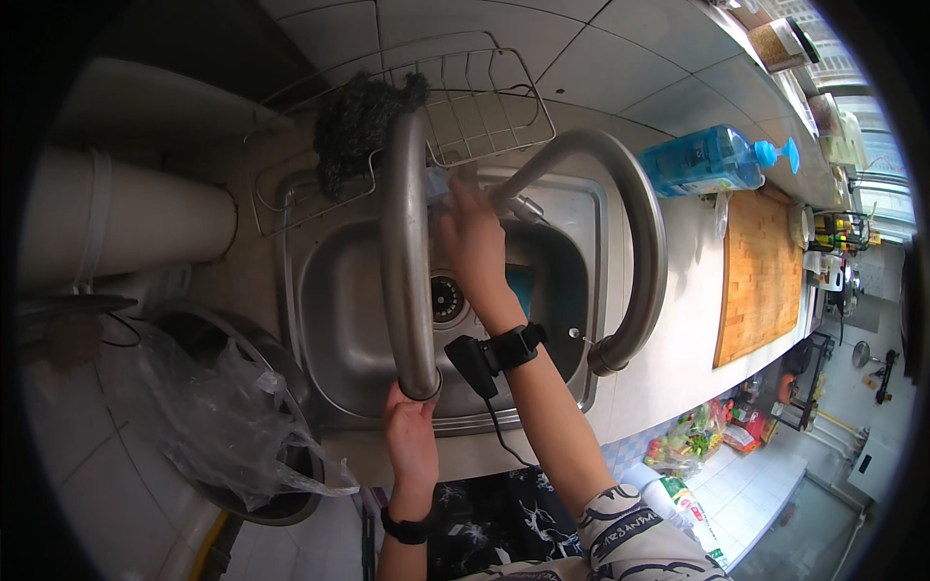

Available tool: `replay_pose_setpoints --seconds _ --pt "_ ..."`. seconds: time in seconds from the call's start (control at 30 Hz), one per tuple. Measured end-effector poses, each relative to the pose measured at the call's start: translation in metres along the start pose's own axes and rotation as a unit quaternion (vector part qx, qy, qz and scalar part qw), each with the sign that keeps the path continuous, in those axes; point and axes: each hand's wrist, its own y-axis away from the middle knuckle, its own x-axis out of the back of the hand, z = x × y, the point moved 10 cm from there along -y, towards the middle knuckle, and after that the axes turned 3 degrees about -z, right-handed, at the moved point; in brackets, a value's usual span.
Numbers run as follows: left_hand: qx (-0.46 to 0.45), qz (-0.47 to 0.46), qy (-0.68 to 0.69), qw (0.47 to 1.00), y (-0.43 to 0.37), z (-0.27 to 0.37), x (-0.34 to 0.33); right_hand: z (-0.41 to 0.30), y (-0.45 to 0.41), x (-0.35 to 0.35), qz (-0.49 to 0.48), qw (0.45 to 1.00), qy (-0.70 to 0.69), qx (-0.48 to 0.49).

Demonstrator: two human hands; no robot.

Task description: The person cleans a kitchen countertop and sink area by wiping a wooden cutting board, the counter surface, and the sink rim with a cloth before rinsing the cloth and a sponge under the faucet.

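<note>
Two thick brushed-metal curved spouts rise over the stainless steel sink (341,312). My left hand (412,439) is at the lower end of the left spout (405,254), its fingers partly hidden behind the rim. My right hand (472,236) reaches across the basin to the faucet base, between the left spout and the right spout (639,218). A small pale blue piece (438,183), seemingly cloth, shows at its fingertips, partly covered by the left spout. Below my right hand is the drain strainer (445,299). A teal flat item (519,287) lies in the basin behind my wrist.
Behind the sink stands a wire rack (501,109) with a dark mesh scrubber (349,123). Right are a blue soap bottle (701,161) and a wooden cutting board (759,276). At left, a bin (301,436) holds a clear plastic bag (218,421), below a wide white pipe (138,218).
</note>
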Motion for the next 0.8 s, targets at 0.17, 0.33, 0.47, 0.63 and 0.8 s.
replay_pose_setpoints --seconds 0.17,0.33,0.47,0.63,0.8 --pt "0.005 0.014 0.001 1.0 0.003 0.002 0.001 0.001 -0.002 -0.019 -0.069 0.997 0.01 -0.03" --pt "0.002 0.006 -0.002 1.0 0.004 0.003 -0.003 0.004 0.01 -0.005 -0.09 0.995 0.016 -0.027" --pt "0.016 0.007 -0.011 1.0 0.004 0.0 -0.001 0.007 0.044 -0.006 -0.139 0.978 -0.146 -0.058" --pt "0.011 0.016 -0.011 1.0 0.003 -0.003 0.006 0.018 0.053 0.01 -0.012 0.931 -0.334 -0.147" --pt "0.011 0.015 -0.004 1.0 0.003 -0.001 0.004 0.008 0.027 0.033 0.1 0.986 -0.127 -0.028"
